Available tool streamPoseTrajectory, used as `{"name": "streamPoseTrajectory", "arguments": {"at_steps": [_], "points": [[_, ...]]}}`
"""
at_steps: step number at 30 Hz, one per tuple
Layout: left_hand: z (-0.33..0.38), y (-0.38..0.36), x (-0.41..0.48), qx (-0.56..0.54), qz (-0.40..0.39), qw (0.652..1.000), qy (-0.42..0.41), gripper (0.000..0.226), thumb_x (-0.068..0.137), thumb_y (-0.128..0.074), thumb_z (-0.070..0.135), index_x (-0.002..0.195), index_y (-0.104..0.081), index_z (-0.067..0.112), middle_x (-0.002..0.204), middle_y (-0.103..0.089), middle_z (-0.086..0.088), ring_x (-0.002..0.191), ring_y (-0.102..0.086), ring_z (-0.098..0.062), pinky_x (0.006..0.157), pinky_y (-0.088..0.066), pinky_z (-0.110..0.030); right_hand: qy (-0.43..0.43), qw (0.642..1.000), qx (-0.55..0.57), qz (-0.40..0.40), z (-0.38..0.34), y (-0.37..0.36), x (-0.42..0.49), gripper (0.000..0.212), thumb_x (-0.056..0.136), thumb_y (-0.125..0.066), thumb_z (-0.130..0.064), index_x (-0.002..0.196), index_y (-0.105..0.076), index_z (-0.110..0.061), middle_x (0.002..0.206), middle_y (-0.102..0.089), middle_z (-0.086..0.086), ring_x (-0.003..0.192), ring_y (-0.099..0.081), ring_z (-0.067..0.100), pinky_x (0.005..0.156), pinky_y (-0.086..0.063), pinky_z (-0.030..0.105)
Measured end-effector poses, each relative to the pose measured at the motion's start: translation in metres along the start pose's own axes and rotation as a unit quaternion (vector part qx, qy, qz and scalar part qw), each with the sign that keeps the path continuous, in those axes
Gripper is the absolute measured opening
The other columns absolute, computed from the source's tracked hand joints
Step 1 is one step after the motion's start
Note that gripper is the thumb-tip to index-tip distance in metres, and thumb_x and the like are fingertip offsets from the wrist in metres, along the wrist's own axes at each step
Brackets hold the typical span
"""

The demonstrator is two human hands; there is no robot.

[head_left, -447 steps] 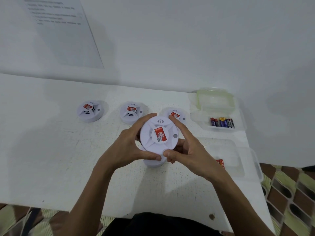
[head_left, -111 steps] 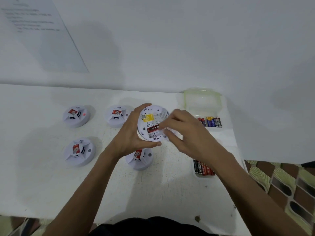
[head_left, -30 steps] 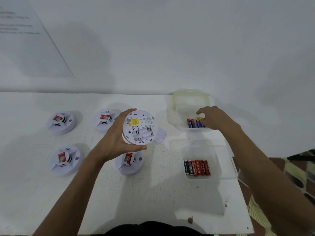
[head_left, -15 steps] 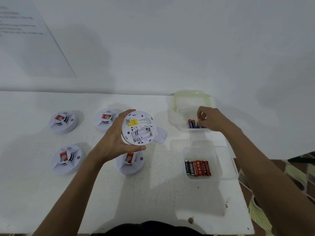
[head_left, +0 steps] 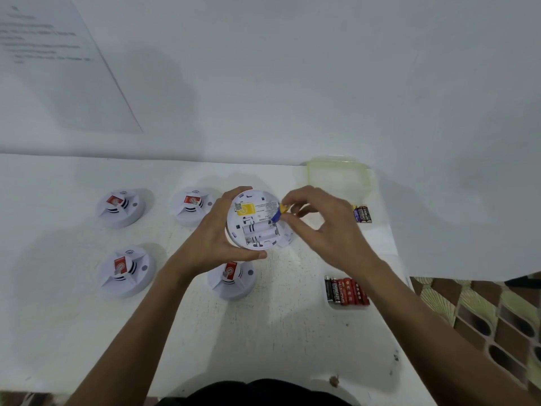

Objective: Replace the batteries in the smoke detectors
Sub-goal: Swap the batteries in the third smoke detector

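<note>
While the white desk (head_left: 73, 332) carries four closed smoke detectors (head_left: 120, 208) in its left half, a fifth, the open smoke detector (head_left: 255, 219), is lifted above the desk's middle with its underside turned up and its battery bay bare. A second ago the right hand was away at the far right corner, picking in the clear plastic container (head_left: 339, 183) of purple-and-gold batteries; now it has come back over the detector with one of them. That suggests the old cells are out and the reload is beginning: nothing sits in the bay yet. A row of red and black batteries (head_left: 347, 290), probably the spent ones, lies near the right edge.

Cupped round the detector's left rim, the left hand (head_left: 213, 244) has its fingers closed on it, thumb along the lower edge. On the right hand (head_left: 325, 230), thumb and forefinger pinch shut on the blue-and-yellow AAA battery (head_left: 279, 213), the other fingers spread loosely open. Its tip hovers just at the bay's upper right corner, tilted; whether it touches the plastic cannot be told.
</note>
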State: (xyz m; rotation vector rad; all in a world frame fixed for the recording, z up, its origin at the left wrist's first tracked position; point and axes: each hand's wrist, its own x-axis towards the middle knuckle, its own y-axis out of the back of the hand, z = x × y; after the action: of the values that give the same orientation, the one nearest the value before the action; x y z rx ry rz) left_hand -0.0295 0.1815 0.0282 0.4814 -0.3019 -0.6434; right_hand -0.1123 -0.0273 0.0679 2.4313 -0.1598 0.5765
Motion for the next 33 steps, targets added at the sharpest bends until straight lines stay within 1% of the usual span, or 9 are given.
{"name": "streamPoseTrajectory", "arguments": {"at_steps": [4, 8, 13, 17, 19, 22, 25, 30, 33], "points": [[0.002, -0.002, 0.0, -0.004, -0.002, 1.0, -0.014, 0.092, 0.058, -0.08, 0.053, 0.132, -0.026, 0.05, 0.131, -0.043, 0.027, 0.121, -0.046, -0.001, 0.097, -0.037, -0.009, 0.049, 0.998, -0.032, -0.017, 0.001, -0.011, -0.001, 0.017, 0.087, -0.071, -0.01, 0.103, -0.069, -0.012, 0.094, -0.068, -0.005, 0.08, -0.062, 0.012, 0.072, -0.053, 0.037], [0.003, -0.001, -0.001, -0.015, 0.0, 1.0, -0.013, 0.092, 0.056, -0.074, 0.069, 0.132, -0.025, 0.054, 0.133, -0.041, 0.029, 0.123, -0.045, -0.001, 0.1, -0.036, -0.013, 0.105, 0.991, -0.072, -0.039, -0.002, -0.01, 0.005, 0.015, 0.087, -0.07, -0.009, 0.102, -0.07, -0.01, 0.096, -0.07, -0.001, 0.081, -0.063, 0.017, 0.069, -0.054, 0.038], [0.01, 0.001, -0.003, -0.025, -0.002, 1.0, 0.004, 0.082, 0.054, -0.064, 0.082, 0.123, -0.021, 0.071, 0.126, -0.034, 0.048, 0.121, -0.04, 0.013, 0.096, -0.031, -0.002, 0.165, 0.975, -0.13, -0.079, 0.001, -0.012, 0.01, 0.014, 0.089, -0.068, -0.012, 0.103, -0.07, -0.01, 0.1, -0.071, 0.001, 0.082, -0.063, 0.021, 0.067, -0.053, 0.038], [0.01, 0.002, -0.005, -0.039, -0.009, 0.999, 0.019, 0.081, 0.05, -0.065, 0.083, 0.119, -0.022, 0.075, 0.123, -0.036, 0.05, 0.118, -0.041, 0.016, 0.094, -0.032, -0.001, 0.215, 0.949, -0.198, -0.116, 0.006, -0.011, 0.015, 0.015, 0.092, -0.063, -0.013, 0.105, -0.07, -0.013, 0.101, -0.07, 0.002, 0.083, -0.061, 0.022, 0.063, -0.053, 0.037], [0.008, 0.002, -0.007, -0.046, -0.013, 0.999, 0.026, 0.084, 0.05, -0.067, 0.081, 0.122, -0.024, 0.071, 0.124, -0.039, 0.046, 0.119, -0.044, 0.011, 0.095, -0.036, -0.005, 0.238, 0.935, -0.226, -0.132, 0.006, -0.008, 0.018, 0.017, 0.091, -0.064, -0.013, 0.106, -0.07, -0.015, 0.1, -0.07, 0.002, 0.081, -0.061, 0.023, 0.059, -0.053, 0.035], [0.007, 0.001, -0.008, -0.052, -0.024, 0.998, 0.022, 0.092, 0.052, -0.073, 0.074, 0.131, -0.028, 0.054, 0.13, -0.044, 0.035, 0.122, -0.047, 0.0, 0.101, -0.041, -0.019, 0.269, 0.912, -0.258, -0.173, 0.004, -0.007, 0.021, 0.022, 0.091, -0.061, -0.016, 0.111, -0.069, -0.02, 0.096, -0.068, 0.0, 0.078, -0.06, 0.022, 0.055, -0.05, 0.03], [0.013, 0.001, -0.007, -0.061, -0.037, 0.997, 0.008, 0.089, 0.056, -0.076, 0.066, 0.131, -0.029, 0.056, 0.13, -0.046, 0.031, 0.123, -0.048, -0.005, 0.1, -0.043, -0.019, 0.288, 0.897, -0.266, -0.204, 0.004, -0.008, 0.025, 0.024, 0.092, -0.057, -0.021, 0.112, -0.069, -0.023, 0.095, -0.063, 0.002, 0.076, -0.054, 0.02, 0.057, -0.047, 0.03], [0.014, 0.002, -0.005, -0.063, -0.024, 0.998, -0.004, 0.094, 0.057, -0.074, 0.069, 0.135, -0.028, 0.045, 0.132, -0.043, 0.033, 0.126, -0.045, -0.003, 0.1, -0.037, -0.013, 0.26, 0.914, -0.235, -0.203, 0.01, -0.005, 0.028, 0.026, 0.095, -0.054, -0.022, 0.115, -0.07, -0.025, 0.099, -0.058, 0.009, 0.084, -0.049, 0.021, 0.067, -0.044, 0.028], [0.013, 0.003, -0.005, -0.06, -0.013, 0.998, -0.008, 0.097, 0.056, -0.075, 0.069, 0.136, -0.028, 0.041, 0.132, -0.044, 0.029, 0.126, -0.046, -0.006, 0.1, -0.039, -0.015, 0.249, 0.92, -0.243, -0.18, 0.015, -0.004, 0.026, 0.027, 0.095, -0.056, -0.021, 0.117, -0.07, -0.03, 0.102, -0.057, 0.01, 0.089, -0.051, 0.026, 0.075, -0.046, 0.037]]}}
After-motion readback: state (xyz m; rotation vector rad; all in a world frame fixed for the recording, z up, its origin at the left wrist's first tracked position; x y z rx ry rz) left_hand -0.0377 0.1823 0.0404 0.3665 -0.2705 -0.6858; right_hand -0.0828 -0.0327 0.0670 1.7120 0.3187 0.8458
